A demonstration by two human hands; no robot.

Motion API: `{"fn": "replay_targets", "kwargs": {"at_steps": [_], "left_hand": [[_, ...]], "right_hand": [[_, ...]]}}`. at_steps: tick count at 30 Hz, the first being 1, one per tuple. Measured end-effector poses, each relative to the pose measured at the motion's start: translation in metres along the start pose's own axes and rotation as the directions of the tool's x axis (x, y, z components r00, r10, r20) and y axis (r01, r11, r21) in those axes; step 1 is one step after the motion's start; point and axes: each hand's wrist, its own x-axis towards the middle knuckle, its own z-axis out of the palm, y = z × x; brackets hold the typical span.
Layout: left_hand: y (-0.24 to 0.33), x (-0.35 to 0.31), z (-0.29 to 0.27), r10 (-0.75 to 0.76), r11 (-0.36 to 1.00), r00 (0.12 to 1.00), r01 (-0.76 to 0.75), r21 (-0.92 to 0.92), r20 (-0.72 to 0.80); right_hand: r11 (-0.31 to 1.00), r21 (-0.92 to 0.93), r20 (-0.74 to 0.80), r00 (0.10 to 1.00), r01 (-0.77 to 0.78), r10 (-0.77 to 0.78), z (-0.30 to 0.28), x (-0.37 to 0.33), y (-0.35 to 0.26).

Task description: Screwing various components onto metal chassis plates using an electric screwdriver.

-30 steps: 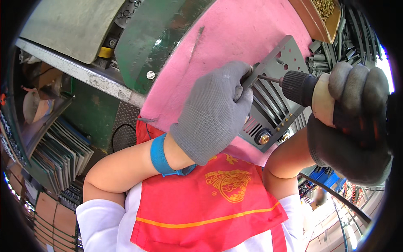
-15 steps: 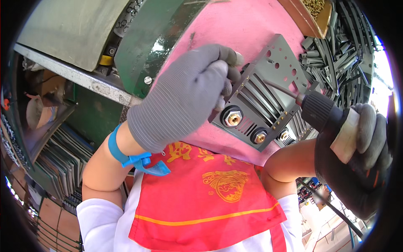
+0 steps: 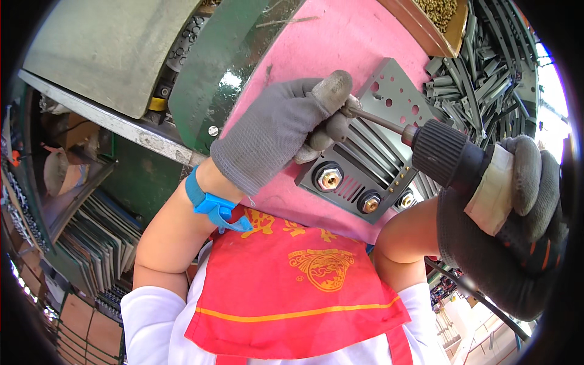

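Observation:
My right hand, in a grey glove, grips a black electric screwdriver with a pale wrap on its body. The long thin bit points left. At its tip, the gloved thumb and fingers of my left hand are pinched together; whatever small thing they hold is hidden. Just below and to the right of that pinch lies a grey metal panel with slots, round holes and small brass studs. Large brass fittings with hex nuts sit along its near edge. My left hand covers the panel's left corner.
The panel lies on a pink work surface. Behind it stands a box of small brass-coloured parts. Many grey metal strips are heaped at the right. A green sheet and a metal bench edge lie at the left.
The screwdriver has moved left, so its bit now meets my left fingertips. My left hand has turned, thumb upward, and pinches at the bit's tip. The panel appears slightly farther left.

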Motion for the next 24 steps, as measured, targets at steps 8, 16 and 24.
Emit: {"fn": "replay_targets", "kwargs": {"at_steps": [8, 16, 24], "left_hand": [[-0.007, 0.004, 0.006, 0.039, 0.999, 0.998, -0.04, -0.021, -0.042], [-0.005, 0.001, 0.007, -0.017, 0.993, 1.0, 0.017, -0.116, 0.001], [0.006, -0.005, 0.01, 0.182, 0.969, 0.977, -0.16, 0.189, -0.108]], "right_hand": [[0.982, 0.073, -0.124, 0.978, 0.175, -0.165, 0.003, -0.002, 0.007], [0.996, -0.034, -0.081, 0.993, 0.086, -0.089, 0.003, 0.0, 0.014], [0.974, -0.216, -0.042, 0.997, -0.065, 0.058, -0.002, -0.002, 0.015]]}}
